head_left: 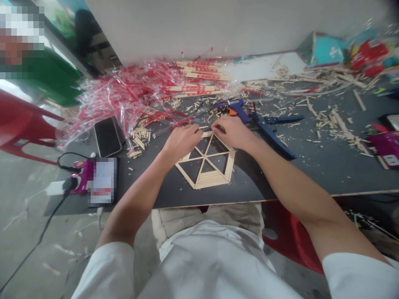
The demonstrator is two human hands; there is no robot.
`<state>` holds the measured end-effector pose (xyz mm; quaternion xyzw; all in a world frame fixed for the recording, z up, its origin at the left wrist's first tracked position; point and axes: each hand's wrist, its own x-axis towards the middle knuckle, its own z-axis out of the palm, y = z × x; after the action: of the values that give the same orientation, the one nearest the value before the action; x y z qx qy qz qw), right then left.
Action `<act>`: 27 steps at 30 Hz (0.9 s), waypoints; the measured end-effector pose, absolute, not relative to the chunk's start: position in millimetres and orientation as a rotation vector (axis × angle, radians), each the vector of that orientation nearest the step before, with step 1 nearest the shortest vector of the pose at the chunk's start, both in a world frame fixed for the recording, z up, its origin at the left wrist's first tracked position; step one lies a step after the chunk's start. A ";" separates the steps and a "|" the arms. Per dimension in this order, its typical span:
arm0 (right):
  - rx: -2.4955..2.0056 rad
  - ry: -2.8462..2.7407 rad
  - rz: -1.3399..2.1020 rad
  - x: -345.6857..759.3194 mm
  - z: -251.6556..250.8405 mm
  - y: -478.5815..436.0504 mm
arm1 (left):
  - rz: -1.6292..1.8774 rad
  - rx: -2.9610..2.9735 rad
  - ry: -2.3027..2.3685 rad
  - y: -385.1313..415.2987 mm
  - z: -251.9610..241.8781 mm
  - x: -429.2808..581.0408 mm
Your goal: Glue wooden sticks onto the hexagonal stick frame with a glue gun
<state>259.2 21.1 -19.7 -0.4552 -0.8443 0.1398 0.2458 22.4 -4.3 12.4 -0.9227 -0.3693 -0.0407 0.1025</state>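
A flat hexagonal frame (213, 178) of thin wooden sticks lies on the dark table, with spokes meeting at its middle and stacked sticks filling parts of its edges. My left hand (183, 142) rests over its upper left side, fingers curled and fingertips at the far edge. From the other side, my right hand (233, 132) pinches at the top corner. Between the two sets of fingertips a short wooden stick (204, 128) shows along the far edge, its ends covered by my fingers. Just beyond my right hand lies a blue glue gun (235, 109).
Blue-handled cutters (274, 139) lie right of my right hand. Red and clear wrappers (131, 91) heap at the back left beside wrapped chopsticks (202, 70). A black phone (107, 137), another phone (102, 182) and a purple power strip (81, 177) sit left. Stick scraps (335, 124) litter the right.
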 end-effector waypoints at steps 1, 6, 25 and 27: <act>-1.240 -2.308 0.375 259.3 -19.8 21.1 | -0.121 -2.725 -1.081 -4.3 12.9 22.2; -1.229 -2.322 0.350 259.7 -20.5 20.9 | -0.057 -2.744 -1.094 -4.9 16.8 22.6; -1.240 -2.298 0.383 259.2 -20.5 20.7 | -0.118 -2.690 -1.016 -4.4 5.7 25.6; -1.237 -2.296 0.385 259.2 -20.4 20.6 | -0.137 -2.692 -1.012 -4.2 4.5 25.8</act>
<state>259.2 20.6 -20.4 -0.4543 -0.8433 0.1414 0.2500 25.8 -4.2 4.5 -0.9269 -0.3486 -0.0472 0.1306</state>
